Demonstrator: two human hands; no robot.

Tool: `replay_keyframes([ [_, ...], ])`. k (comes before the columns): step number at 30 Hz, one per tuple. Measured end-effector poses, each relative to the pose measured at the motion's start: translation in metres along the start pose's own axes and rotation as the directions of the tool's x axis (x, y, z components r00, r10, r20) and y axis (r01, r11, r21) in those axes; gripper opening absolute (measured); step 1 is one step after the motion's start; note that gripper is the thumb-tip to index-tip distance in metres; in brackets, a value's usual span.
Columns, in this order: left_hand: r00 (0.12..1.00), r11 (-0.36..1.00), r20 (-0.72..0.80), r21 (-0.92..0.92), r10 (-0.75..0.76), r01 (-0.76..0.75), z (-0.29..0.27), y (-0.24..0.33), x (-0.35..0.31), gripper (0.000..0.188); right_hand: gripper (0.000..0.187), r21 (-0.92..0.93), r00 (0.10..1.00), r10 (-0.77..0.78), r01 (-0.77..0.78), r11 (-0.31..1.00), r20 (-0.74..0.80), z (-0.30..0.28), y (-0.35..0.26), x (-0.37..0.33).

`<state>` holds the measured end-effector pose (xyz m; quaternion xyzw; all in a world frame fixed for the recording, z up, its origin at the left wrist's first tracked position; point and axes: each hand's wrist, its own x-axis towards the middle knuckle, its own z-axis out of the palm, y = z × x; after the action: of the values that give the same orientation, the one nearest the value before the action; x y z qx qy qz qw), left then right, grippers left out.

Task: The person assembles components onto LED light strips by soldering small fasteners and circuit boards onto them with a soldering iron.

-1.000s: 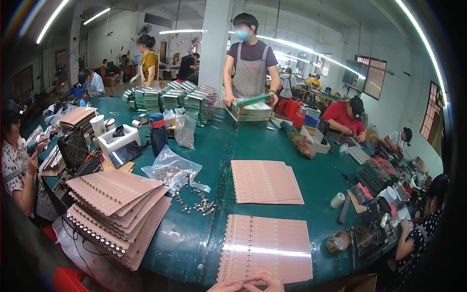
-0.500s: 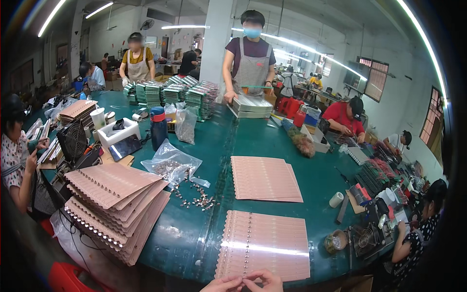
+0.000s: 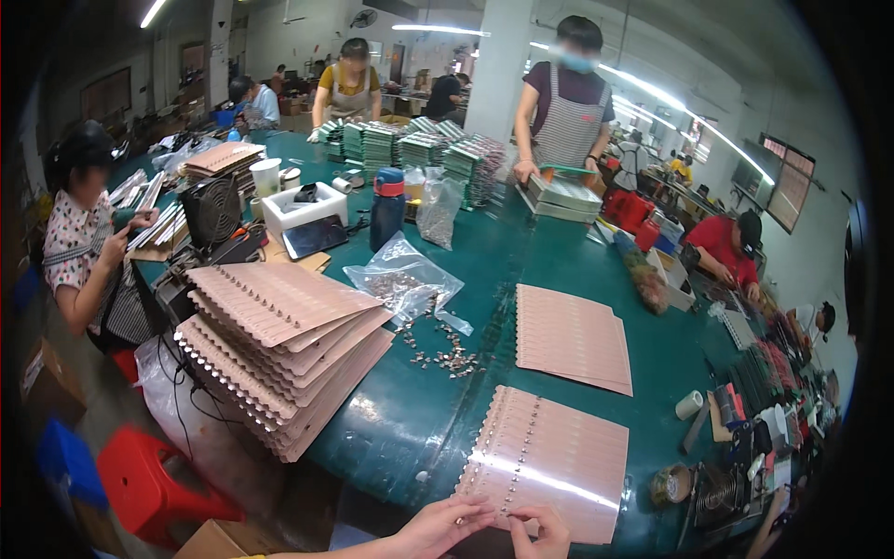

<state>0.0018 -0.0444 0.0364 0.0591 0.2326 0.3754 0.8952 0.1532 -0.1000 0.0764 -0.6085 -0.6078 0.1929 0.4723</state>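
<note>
Scalloped pink-tan board (image 3: 573,456) lies flat at the near edge of our green worktop (image 3: 391,429), a line of small metal pieces (image 3: 524,447) running along its left part from far to near. At its near left corner we have our left hand (image 3: 445,524), its fingers bent and the thumb drawn close to the forefinger, and our right hand (image 3: 544,533), thumb and forefinger nearly meeting by the line's near end. We cannot tell whether either set of fingers grips a piece; both gaps are small. Just beyond the board, a narrow bare strip separates it from the overlapping boards (image 3: 568,335). We have wider open surface to the left, reaching the loose metal bits (image 3: 452,359) and the tall board stack (image 3: 279,354). On the right, bare worktop runs to the round container (image 3: 672,484).
</note>
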Motion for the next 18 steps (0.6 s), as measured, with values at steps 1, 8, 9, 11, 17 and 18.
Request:
replay_keyframes([
  [1,1.0,1.0,0.005,0.013,-0.013,0.013,0.004,0.003,-0.002,0.02,0.015,-0.015,1.0,-0.016,0.016,1.0,-0.003,0.0,0.001,-0.001],
  [8,0.992,0.965,0.05,0.243,-0.114,0.098,0.004,-0.005,-0.007,0.024,0.015,0.173,0.994,0.103,-0.105,0.979,0.021,0.002,-0.004,-0.006],
  [9,0.99,0.958,0.058,0.263,-0.131,0.112,0.005,-0.008,-0.007,0.024,0.014,0.142,0.994,0.102,-0.106,0.984,0.036,0.0,-0.006,-0.008],
  [11,0.984,0.953,0.082,0.275,-0.158,0.13,0.008,-0.01,-0.007,0.024,0.014,0.11,0.993,0.113,-0.117,0.987,0.038,-0.004,-0.01,-0.012],
  [17,0.97,0.938,-0.015,0.251,-0.243,0.239,-0.012,-0.012,0.002,0.02,0.013,-0.001,0.999,-0.043,0.043,0.999,-0.003,0.0,0.002,-0.009],
  [18,0.975,0.942,-0.016,0.254,-0.223,0.219,-0.012,-0.011,0.002,0.019,0.013,-0.031,0.99,-0.138,0.137,0.99,-0.014,0.001,0.013,-0.006],
])
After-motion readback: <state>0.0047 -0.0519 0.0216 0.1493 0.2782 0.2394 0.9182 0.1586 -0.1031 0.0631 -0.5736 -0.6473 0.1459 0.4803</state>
